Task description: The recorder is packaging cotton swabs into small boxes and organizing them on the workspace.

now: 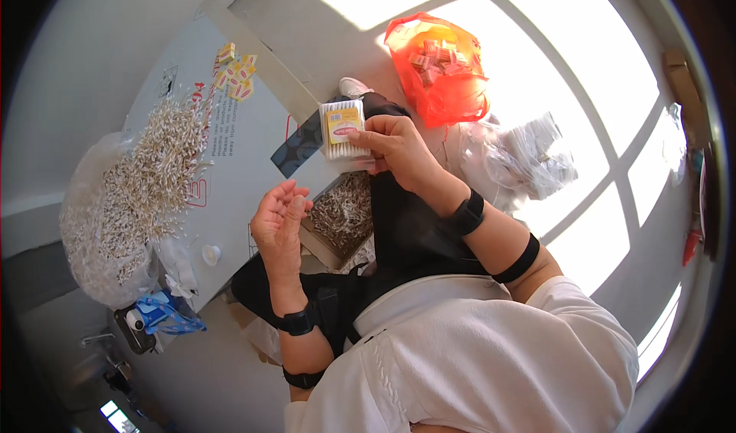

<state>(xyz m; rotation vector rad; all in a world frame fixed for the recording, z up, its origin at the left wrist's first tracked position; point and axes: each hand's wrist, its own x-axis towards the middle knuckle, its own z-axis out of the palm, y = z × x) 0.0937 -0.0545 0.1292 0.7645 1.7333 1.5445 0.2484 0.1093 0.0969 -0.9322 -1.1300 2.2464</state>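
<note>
Between the thumb and fingers of my right hand (pixel 405 152) is a clear flat pack of cotton swabs (pixel 343 130) with a yellow label card showing through its front. The white swab tips line up along its edges. My left hand (pixel 280 222) is empty, its fingers loosely bent and apart, just below and left of the pack. Under both hands, by my lap, a cardboard box (pixel 326 247) holds a heap of loose cotton swabs (pixel 343 211). A large pile of cotton swabs (pixel 157 168) lies on the table (pixel 245 149) to the left, spilling from a clear plastic bag (pixel 80 203).
Several yellow label cards (pixel 239 77) lie at the table's far end. A red plastic bag (pixel 437 88) with small bundles inside stands on the floor ahead, beside clear plastic wrapping (pixel 537 157). A small white round object (pixel 211 254) and a blue package (pixel 157 310) sit at the table's near edge.
</note>
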